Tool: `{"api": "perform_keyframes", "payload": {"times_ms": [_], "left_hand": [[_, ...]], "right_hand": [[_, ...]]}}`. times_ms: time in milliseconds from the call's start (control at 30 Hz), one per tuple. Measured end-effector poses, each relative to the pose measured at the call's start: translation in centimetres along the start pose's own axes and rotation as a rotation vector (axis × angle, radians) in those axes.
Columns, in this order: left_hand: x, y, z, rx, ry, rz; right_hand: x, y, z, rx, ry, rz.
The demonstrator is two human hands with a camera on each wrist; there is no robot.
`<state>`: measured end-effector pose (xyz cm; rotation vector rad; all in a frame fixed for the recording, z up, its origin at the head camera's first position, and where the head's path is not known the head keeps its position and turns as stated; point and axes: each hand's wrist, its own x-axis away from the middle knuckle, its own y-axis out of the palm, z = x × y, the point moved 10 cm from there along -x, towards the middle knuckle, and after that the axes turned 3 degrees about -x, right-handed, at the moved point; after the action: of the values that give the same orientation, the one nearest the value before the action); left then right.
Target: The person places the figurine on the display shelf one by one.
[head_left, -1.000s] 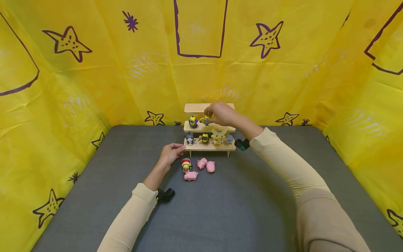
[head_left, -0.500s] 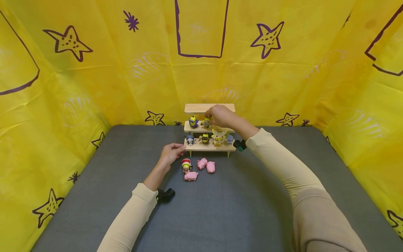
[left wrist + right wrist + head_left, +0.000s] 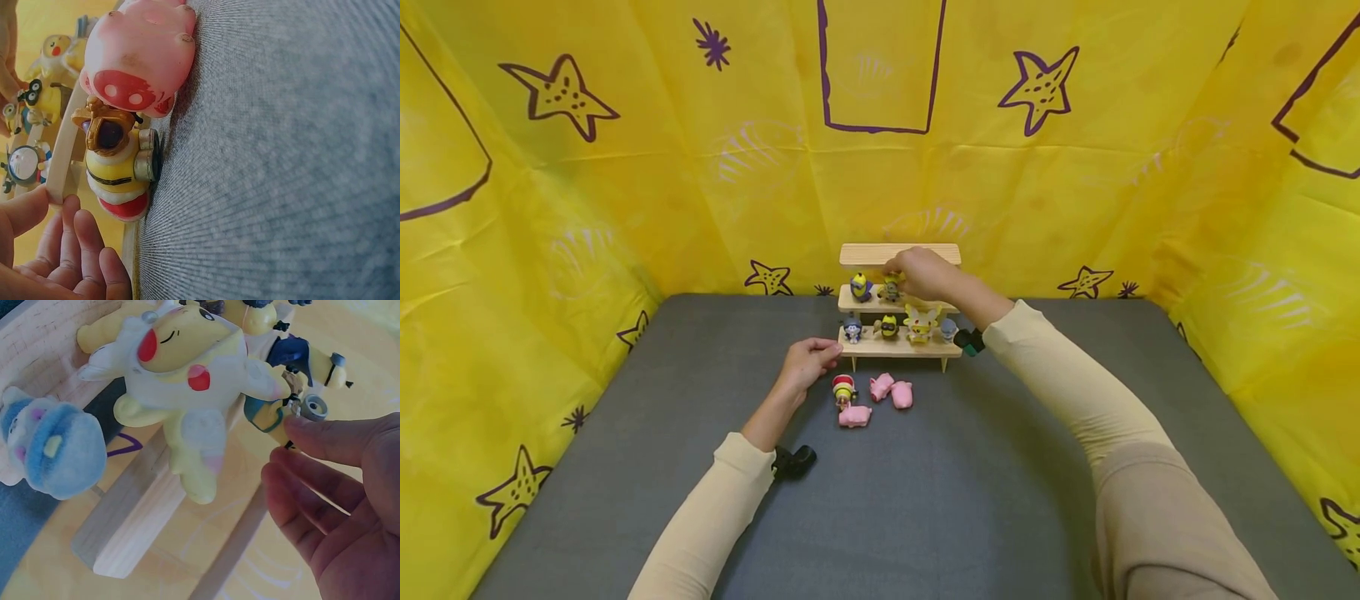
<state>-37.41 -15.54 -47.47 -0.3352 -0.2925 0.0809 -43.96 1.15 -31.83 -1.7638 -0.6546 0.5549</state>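
Note:
My left hand point(image 3: 808, 364) pinches the left end of the lowest tier of a wooden display shelf point(image 3: 898, 347), thumb above and fingers below in the left wrist view. At the middle tier my right hand point(image 3: 923, 273) holds a small yellow minion figurine point(image 3: 891, 288) between thumb and fingertips; it has a grey goggle point(image 3: 314, 407). Left of it stands another minion figurine point(image 3: 860, 288) in blue. The lowest tier bears a blue-and-white figurine point(image 3: 852, 330), a black-masked minion point(image 3: 889, 327), a yellow-and-white eared figurine point(image 3: 921, 323) and a fuzzy light-blue one point(image 3: 948, 330).
In front of the shelf, a minion figurine with red and white trim point(image 3: 843, 390) lies on the grey tabletop point(image 3: 925, 517). Beside it are three pink toy pigs point(image 3: 854, 416). The bare top tier point(image 3: 872, 253) rises behind, and a yellow patterned cloth point(image 3: 737, 217) hangs around the table.
The figurine in my right hand has come down slightly and stands straighter at the middle tier. My right forearm has shifted a little left. The left hand keeps its hold on the shelf.

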Motion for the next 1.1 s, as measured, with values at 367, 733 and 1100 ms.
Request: {"api": "perform_keyframes", "payload": {"times_ms": [367,733,1100], "left_hand": [[0.0,0.0,-0.1,-0.005,-0.007,-0.006],[0.1,0.0,-0.1,-0.001,-0.013,-0.007],[0.0,0.0,0.0,-0.001,-0.006,-0.007]], "right_hand": [[0.2,0.0,0.1,-0.021,0.003,0.015],[0.6,-0.1,0.3,-0.027,0.019,0.022],[2.2,-1.8,0.9,-0.049,0.106,0.090]]}}
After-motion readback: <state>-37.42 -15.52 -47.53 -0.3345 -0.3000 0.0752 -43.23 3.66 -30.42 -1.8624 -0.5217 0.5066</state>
